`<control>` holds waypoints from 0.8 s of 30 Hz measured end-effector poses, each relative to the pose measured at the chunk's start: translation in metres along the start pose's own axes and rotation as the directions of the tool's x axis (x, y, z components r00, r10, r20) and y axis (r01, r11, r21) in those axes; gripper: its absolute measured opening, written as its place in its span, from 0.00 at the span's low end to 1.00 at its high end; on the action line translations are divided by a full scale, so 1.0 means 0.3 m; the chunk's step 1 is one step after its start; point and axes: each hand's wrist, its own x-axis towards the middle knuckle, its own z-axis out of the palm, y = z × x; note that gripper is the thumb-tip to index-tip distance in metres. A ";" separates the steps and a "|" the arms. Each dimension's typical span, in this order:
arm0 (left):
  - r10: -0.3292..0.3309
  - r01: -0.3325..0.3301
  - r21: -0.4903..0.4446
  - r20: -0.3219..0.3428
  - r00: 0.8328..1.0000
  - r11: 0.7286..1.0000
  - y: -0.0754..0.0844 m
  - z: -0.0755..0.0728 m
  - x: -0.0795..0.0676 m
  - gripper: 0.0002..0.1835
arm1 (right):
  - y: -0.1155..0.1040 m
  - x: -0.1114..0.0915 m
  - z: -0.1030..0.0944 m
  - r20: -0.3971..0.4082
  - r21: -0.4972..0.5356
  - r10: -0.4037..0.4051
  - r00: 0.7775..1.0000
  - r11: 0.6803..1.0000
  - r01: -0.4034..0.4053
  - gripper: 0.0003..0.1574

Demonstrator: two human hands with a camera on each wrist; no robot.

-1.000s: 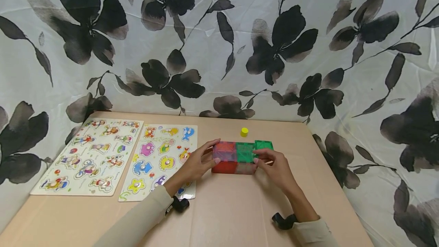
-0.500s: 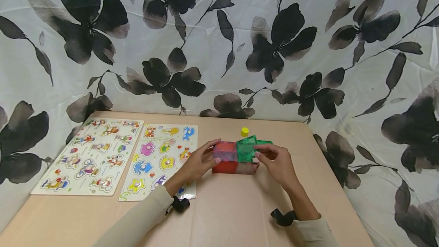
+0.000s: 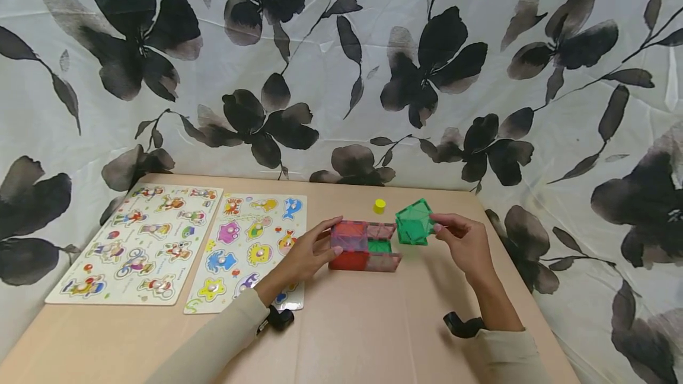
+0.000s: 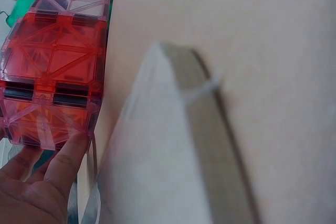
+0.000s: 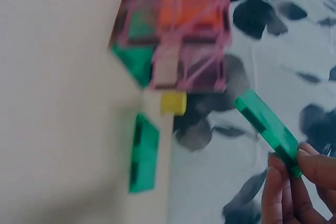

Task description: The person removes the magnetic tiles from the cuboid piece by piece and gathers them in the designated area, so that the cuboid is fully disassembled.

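Observation:
A box of translucent magnetic tiles, red, pink and purple, lies on the table, with its right part uncovered on top and green showing inside. My left hand grips its left end, thumb at the near side and fingers at the far side. In the left wrist view, fingertips touch the box's pink end. To the right, my right hand pinches a green magnetic tile by its edge, held up from the table. Another green tile rests on the table behind it, partly covered by the held tile in the head view.
A small yellow cylinder stands behind the box. Two picture puzzle boards with colourful pieces lie at the left, the nearer one reaching under the left forearm. A floral cloth hangs along the table's back edge.
The right hand has lifted the green tile off the top of the box and carried it right, uncovering the box's right part. The left hand has kept its hold.

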 end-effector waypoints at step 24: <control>-0.001 0.001 0.026 -0.012 1.000 1.000 -0.005 0.002 0.003 0.38 | 0.283 0.076 -0.139 -0.037 0.028 0.311 0.950 0.950 -0.310 0.24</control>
